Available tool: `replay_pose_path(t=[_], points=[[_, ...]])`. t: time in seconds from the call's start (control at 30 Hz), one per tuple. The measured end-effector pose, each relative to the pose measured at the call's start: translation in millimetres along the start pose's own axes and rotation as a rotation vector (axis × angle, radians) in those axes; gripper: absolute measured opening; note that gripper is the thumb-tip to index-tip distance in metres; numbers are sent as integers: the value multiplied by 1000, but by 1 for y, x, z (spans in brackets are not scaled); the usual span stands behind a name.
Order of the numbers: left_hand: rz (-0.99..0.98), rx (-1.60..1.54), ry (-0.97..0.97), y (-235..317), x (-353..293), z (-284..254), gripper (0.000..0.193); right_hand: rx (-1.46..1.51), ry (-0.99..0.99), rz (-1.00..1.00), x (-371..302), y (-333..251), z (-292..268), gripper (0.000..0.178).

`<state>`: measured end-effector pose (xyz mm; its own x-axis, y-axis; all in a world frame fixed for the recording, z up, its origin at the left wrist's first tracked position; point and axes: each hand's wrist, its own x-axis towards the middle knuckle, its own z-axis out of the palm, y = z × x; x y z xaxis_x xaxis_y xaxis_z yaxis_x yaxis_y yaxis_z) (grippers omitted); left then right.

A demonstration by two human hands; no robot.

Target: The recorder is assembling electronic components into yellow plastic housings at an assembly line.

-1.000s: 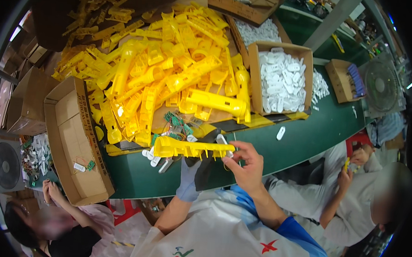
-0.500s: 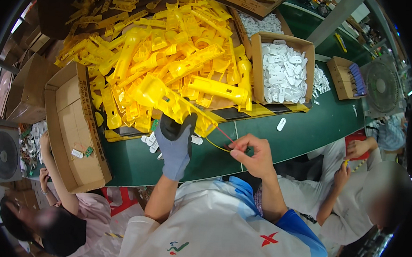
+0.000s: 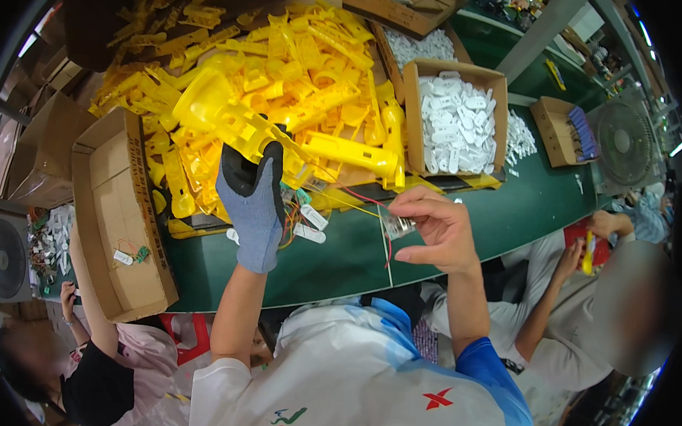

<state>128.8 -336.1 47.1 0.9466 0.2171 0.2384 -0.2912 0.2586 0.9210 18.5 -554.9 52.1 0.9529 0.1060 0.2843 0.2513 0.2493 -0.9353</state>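
While held, ylw housing point(image 3: 236, 126) slants, prob. flaring left.

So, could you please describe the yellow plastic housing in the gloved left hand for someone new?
Find the large heap of yellow plastic parts, then the grey-gloved left hand before it. That hand grips the flared yellow plastic housing, held up while its neighbours lie piled.

the housing point(image 3: 237, 129) is smooth, glossy yellow plastic, and the heap point(image 3: 319, 50) behind it shines alike. the glove point(image 3: 253, 228) is matt grey knit cloth with a black rubbery coating. the wires point(image 3: 362, 197) look plastic-coated; the part point(image 3: 397, 226) by them glints like metal. the tabs point(image 3: 457, 123) are smooth white plastic, the tray point(image 3: 114, 209) matt cardboard, the table point(image 3: 322, 275) smooth with a faint sheen, the shirt point(image 3: 363, 376) cloth.
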Motion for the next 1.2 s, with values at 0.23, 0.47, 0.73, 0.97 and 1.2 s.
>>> replay_pose_path(t=[0.23, 0.47, 0.73, 0.97, 1.2], points=[[-77, -201, -289, 30, 17, 12, 71, -319, -104, -79, 75, -41, 18, 30], [-118, -113, -554, 33, 22, 40, 50, -79, 140, -160, 123, -19, 23, 14], [-74, 22, -433, 26, 32, 44, 41, -206, 158, 73, 127, -25, 20, 14], [-275, -35, -545, 3, 38, 35, 45, -210, 168, 100, 133, -19, 2, 17], [-359, -106, -519, 8, 36, 42, 46, -217, 198, 62, 139, -15, -5, 18]])
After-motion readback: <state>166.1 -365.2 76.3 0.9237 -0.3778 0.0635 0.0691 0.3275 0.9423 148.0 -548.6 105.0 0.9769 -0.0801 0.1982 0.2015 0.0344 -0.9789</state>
